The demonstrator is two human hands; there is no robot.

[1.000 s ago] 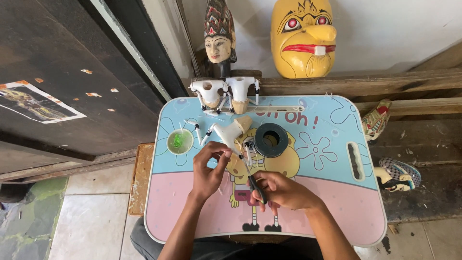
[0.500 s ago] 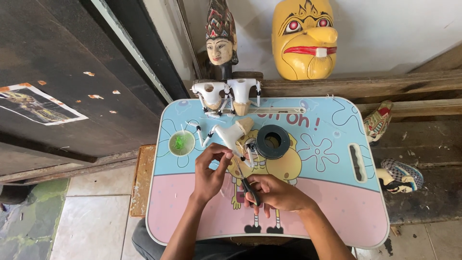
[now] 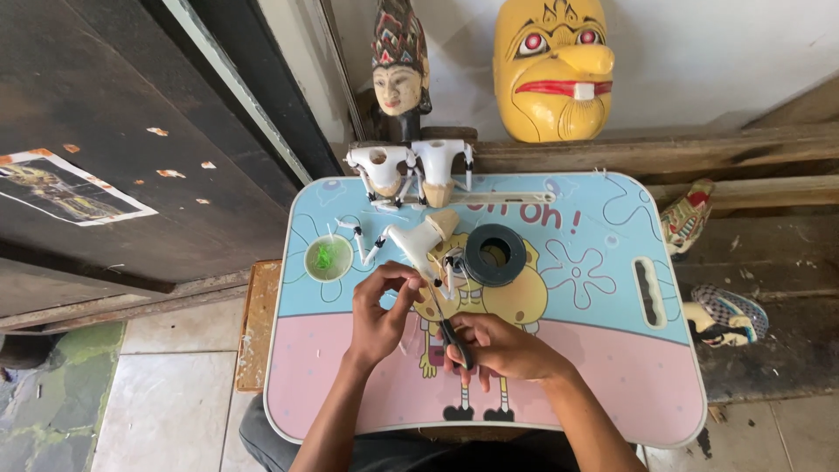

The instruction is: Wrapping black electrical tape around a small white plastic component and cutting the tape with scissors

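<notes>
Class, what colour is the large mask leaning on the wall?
Yellow mask, with red lips; the head view shows it.

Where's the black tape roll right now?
In the head view the black tape roll lies on the lap table, just beyond the right hand and right of the white puppet piece.

The pink near strip of the cartoon-printed counter (image 3: 612,385) lies free; a black tape roll (image 3: 495,254) and a small green-filled cup (image 3: 329,259) crowd the far side.
</notes>
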